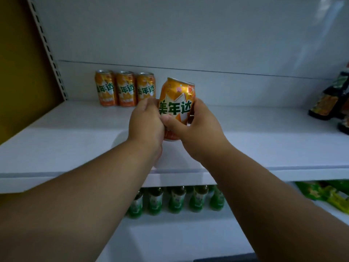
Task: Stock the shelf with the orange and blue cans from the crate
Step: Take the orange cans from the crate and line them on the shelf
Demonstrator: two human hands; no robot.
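**Fourth orange can heading for the row**

While both arms reach in over the shelf's front lip (264,172), the left hand (146,121) and right hand (196,127) wrap the orange can (176,103) from either side, fingers curled round it, label facing us, held upright above the shelf board. Just beyond and to the left stand three orange cans (125,88), touching shoulder to shoulder. The danger, by my reckoning: slide it in too fast and it clips the nearest can, toppling the row.
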